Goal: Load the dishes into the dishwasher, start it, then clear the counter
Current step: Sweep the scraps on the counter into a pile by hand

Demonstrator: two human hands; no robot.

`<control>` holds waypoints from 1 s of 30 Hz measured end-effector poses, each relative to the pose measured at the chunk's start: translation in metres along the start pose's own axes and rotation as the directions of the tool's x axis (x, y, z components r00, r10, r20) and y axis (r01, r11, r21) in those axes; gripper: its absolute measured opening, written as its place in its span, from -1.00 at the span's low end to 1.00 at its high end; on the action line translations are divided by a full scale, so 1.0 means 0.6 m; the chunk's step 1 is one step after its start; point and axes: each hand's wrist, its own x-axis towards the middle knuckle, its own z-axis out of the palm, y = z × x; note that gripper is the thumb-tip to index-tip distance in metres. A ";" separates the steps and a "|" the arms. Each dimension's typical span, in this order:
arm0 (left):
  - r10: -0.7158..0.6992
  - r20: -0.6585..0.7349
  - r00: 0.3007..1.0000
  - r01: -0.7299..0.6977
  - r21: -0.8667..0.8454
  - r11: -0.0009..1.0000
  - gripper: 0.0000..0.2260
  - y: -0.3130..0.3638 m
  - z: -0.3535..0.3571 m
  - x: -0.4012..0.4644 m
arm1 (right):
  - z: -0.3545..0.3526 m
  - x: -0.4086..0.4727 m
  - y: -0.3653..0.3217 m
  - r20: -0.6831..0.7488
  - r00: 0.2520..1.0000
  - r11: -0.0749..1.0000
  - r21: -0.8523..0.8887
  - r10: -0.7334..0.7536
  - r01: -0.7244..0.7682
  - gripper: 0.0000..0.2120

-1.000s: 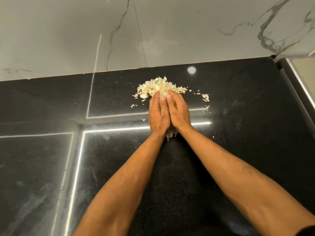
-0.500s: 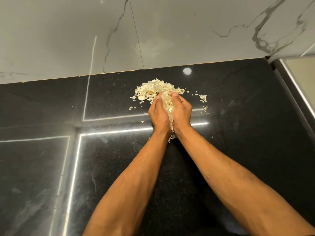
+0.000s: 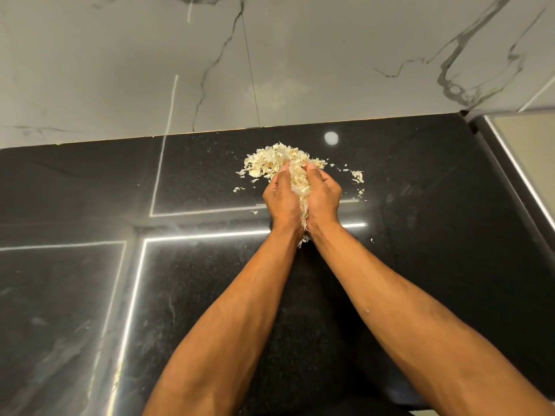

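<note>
left hand and right hand cupped together, curled round a heap of pale peelings squeezed between the palms. both forearms stretched forward, wrists nearly touching. likely to shed flakes through the gap at the wrists, some already dangling there. rest of the peel pile just beyond the fingertips on the black counter, crumbs scattered right, near the marble wall.

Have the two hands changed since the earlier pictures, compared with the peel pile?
Yes. The left hand and right hand, earlier flat beside the peel pile, now cup peels, lifted slightly off the counter.
</note>
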 end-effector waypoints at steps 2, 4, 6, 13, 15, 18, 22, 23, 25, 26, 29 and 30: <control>0.005 0.005 1.000 -0.005 -0.016 1.000 -0.79 0.006 0.002 -0.008 | 0.002 -0.006 -0.004 0.003 1.000 1.000 0.010 -0.004 0.004 -0.83; 0.013 0.003 1.000 -0.013 -0.020 1.000 -0.79 0.012 0.001 -0.021 | 0.001 -0.016 -0.009 0.009 1.000 1.000 0.013 -0.005 0.005 -0.83; 0.025 0.001 1.000 -0.025 -0.023 0.999 -0.79 0.015 0.001 -0.035 | 0.000 -0.026 -0.012 0.024 1.000 1.000 0.019 -0.001 0.001 -0.84; 0.101 -0.026 0.995 -0.102 -0.038 0.994 -0.80 0.019 0.000 -0.089 | -0.012 -0.065 -0.032 0.098 0.995 0.998 0.043 0.035 -0.039 -0.82; 0.130 -0.030 0.991 -0.131 -0.045 0.990 -0.81 0.011 -0.003 -0.108 | -0.025 -0.076 -0.036 0.128 0.991 0.998 0.035 0.049 -0.054 -0.82; 0.173 -0.062 0.983 -0.175 -0.035 0.984 -0.81 -0.005 -0.007 -0.141 | -0.048 -0.097 -0.044 0.168 0.983 0.997 0.018 0.072 -0.076 -0.82; 0.217 -0.104 0.971 -0.221 -0.027 0.975 -0.79 -0.028 -0.009 -0.195 | -0.087 -0.132 -0.062 0.242 0.963 0.993 -0.004 0.118 -0.121 -0.81; 0.228 -0.121 0.966 -0.233 -0.027 0.972 -0.78 -0.036 -0.009 -0.212 | -0.100 -0.141 -0.067 0.259 0.957 0.991 -0.012 0.130 -0.132 -0.80; 0.247 -0.158 0.956 -0.254 -0.030 0.967 -0.79 -0.053 -0.008 -0.240 | -0.124 -0.157 -0.077 0.283 0.949 0.990 -0.033 0.141 -0.137 -0.80; 0.255 -0.178 0.950 -0.263 -0.028 0.964 -0.79 -0.059 -0.008 -0.250 | -0.133 -0.164 -0.080 0.292 0.945 0.989 -0.045 0.145 -0.138 -0.79; 0.280 -0.220 0.934 -0.294 -0.034 0.955 -0.80 -0.076 -0.015 -0.284 | -0.158 -0.192 -0.088 0.327 0.930 0.986 -0.062 0.167 -0.155 -0.78; 0.284 -0.225 0.932 -0.299 -0.037 0.953 -0.79 -0.078 -0.019 -0.294 | -0.163 -0.200 -0.088 0.330 0.928 0.984 -0.065 0.175 -0.163 -0.78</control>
